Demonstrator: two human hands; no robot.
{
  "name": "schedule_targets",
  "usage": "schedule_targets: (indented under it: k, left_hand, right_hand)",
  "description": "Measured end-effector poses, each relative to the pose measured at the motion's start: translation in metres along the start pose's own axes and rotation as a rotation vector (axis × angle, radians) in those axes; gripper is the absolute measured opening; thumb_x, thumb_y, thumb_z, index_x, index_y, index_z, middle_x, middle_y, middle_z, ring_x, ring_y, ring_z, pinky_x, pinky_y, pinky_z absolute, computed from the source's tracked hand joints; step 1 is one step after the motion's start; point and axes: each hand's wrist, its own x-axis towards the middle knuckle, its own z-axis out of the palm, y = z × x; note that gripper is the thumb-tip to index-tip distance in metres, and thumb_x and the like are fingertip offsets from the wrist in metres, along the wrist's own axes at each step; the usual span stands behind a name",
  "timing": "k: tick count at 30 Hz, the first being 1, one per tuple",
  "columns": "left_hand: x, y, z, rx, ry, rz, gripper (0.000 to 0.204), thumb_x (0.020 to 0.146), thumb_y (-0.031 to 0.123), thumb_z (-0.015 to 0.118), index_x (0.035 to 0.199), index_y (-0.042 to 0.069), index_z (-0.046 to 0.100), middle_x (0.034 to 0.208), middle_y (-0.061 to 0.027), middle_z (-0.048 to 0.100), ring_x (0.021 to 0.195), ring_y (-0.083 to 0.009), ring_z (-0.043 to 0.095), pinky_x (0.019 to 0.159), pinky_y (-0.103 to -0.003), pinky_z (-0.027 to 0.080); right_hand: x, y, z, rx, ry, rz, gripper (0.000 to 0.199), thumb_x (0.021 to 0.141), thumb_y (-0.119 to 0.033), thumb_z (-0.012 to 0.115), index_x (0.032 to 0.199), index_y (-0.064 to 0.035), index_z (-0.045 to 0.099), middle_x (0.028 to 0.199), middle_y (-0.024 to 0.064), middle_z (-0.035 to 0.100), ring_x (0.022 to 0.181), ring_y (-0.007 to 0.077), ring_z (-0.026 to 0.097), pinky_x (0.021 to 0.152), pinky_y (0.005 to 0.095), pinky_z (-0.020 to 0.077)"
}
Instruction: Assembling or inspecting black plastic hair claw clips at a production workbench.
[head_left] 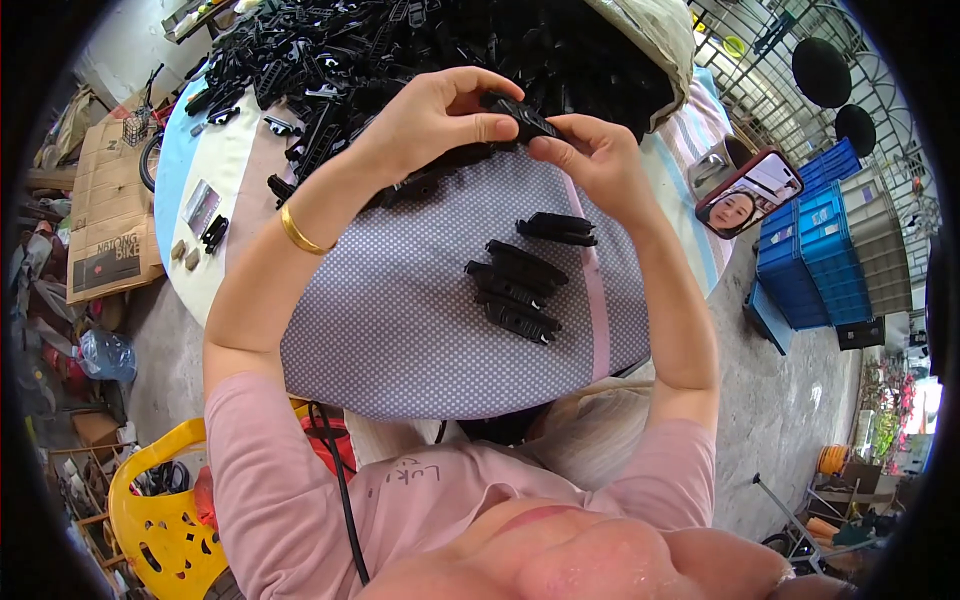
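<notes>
Over the far part of the table, both my hands hold one black ribbed plastic part (pixel 527 118). My left hand (pixel 445 112) pinches its left end between thumb and fingers. At its right end, my right hand (pixel 597 160) grips with thumb and fingertips. Closer to me, several similar long black parts (pixel 515 290) lie in a loose stack on the dotted grey cloth (pixel 400 310). One more black part (pixel 556 228) rests just beyond that stack. A big heap of black plastic parts (pixel 330 50) spreads behind my hands.
A whitish sack (pixel 655 40) borders the heap at the far right. A phone (pixel 750 195) showing a person leans by a metal cup (pixel 715 165) at the table's right edge. Left lie a small black piece (pixel 214 234) and a clear packet (pixel 200 205). Blue crates (pixel 815 240) stand right, a yellow chair (pixel 165 500) near left.
</notes>
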Motion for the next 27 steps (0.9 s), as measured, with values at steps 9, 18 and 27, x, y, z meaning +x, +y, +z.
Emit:
schedule_targets:
  k: [9,18,27]
  left_hand:
    - [-0.009,-0.032,0.0,1.103,-0.078,0.246,0.035,0.067,0.009,0.07,0.1,0.002,0.062,0.098,-0.0099,0.056,0.094,-0.0243,0.05,0.084,-0.032,0.043]
    - [0.0,-0.03,0.0,0.996,0.236,0.488,0.01,0.072,0.006,0.065,0.081,0.003,0.061,0.094,-0.009,0.057,0.09,-0.0257,0.055,0.079,-0.032,0.046]
    - [0.008,-0.017,-0.009,-0.569,0.283,-0.258,0.022,0.095,0.022,0.044,0.105,0.004,0.054,0.098,-0.0082,0.061,0.08,-0.0154,0.06,0.07,-0.028,0.049]
  right_hand:
    - [0.008,0.024,-0.027,-0.13,-0.571,0.035,0.027,0.081,-0.025,0.063,0.097,-0.0033,0.066,0.09,0.0103,0.063,0.079,0.0161,0.06,0.071,0.0274,0.047]
    - [0.039,0.1,-0.023,-0.862,0.494,-0.231,0.042,0.074,-0.022,0.067,0.111,-0.0053,0.058,0.098,0.0148,0.062,0.088,0.0299,0.058,0.081,0.0375,0.0457]
    - [0.015,0.027,-0.005,0.395,0.338,-0.021,0.033,0.079,-0.006,0.064,0.109,0.0029,0.054,0.092,0.0073,0.062,0.075,0.0138,0.061,0.068,0.026,0.0519]
